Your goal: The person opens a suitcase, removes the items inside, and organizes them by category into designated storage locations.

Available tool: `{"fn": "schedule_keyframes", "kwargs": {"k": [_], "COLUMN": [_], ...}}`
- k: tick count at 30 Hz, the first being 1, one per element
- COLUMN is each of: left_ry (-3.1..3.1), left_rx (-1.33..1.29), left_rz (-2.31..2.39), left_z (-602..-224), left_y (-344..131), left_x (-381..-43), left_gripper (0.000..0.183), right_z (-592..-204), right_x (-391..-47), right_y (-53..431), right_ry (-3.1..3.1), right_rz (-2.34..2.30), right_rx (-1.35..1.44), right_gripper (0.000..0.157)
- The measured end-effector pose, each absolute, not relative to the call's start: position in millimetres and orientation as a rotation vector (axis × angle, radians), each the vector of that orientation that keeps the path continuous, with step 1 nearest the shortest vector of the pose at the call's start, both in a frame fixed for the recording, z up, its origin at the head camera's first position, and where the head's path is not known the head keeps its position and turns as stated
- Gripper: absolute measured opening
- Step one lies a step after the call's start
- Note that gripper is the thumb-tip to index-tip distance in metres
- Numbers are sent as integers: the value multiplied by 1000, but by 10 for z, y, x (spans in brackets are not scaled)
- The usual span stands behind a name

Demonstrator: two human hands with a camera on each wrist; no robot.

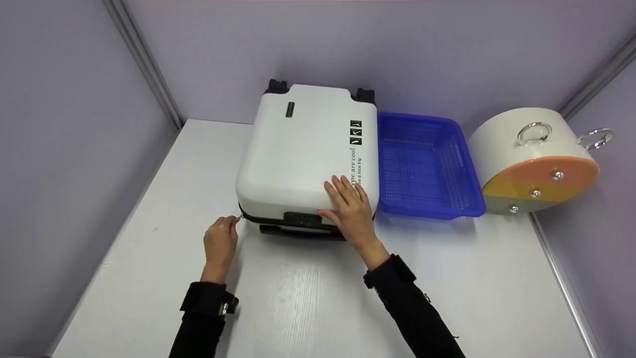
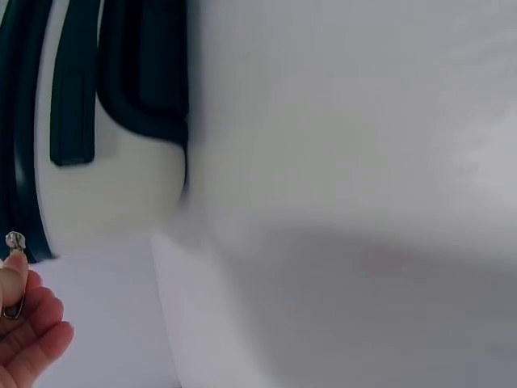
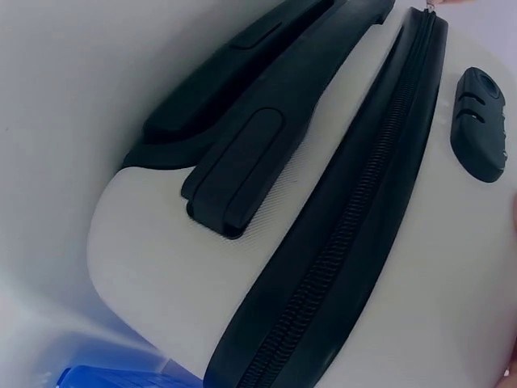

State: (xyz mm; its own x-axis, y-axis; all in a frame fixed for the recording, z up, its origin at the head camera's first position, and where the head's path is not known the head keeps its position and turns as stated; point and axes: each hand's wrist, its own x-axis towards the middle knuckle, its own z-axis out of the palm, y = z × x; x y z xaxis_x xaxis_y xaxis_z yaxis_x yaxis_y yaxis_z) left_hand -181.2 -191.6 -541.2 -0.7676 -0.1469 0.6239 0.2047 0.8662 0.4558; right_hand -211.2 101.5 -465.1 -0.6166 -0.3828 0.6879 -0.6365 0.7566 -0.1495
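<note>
A white hard-shell suitcase (image 1: 308, 149) lies flat on the table, its wheels toward the back wall. My left hand (image 1: 221, 239) pinches a metal zipper pull (image 2: 15, 241) at the suitcase's near left corner. My right hand (image 1: 353, 216) rests with fingers spread on the shell's near right part, over some of the printed lettering. Along the near side runs the black zipper (image 3: 347, 218), its teeth meshed where the right wrist view shows them. A black carry handle (image 3: 250, 153) and a combination lock (image 3: 478, 125) sit on either side of it.
A blue plastic basket (image 1: 469, 171) stands against the suitcase's right side. Farther right is a round cream container (image 1: 516, 134) with an orange, yellow and green front and metal handles. Grey walls (image 1: 348, 40) enclose the white table (image 1: 293, 298) at the back and sides.
</note>
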Motion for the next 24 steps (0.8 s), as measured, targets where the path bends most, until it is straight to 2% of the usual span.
{"fn": "schedule_keyframes", "kwargs": {"k": [16,24], "left_ry": [-2526,-2569], "left_rx": [-60,-59], "left_rz": [-592,-590], "left_z": [-5281,-5260], "left_y": [-2158,-2182], "left_x": [-2485,-2662], "left_gripper": [17,13], "right_z": [-4668,-4663], "right_x": [-2105,-2105], "right_y": [1049,1031], "right_ry": [-2283,-2280], "right_rz": [488,503], "right_rx": [767,763], "right_gripper": [61,61]}}
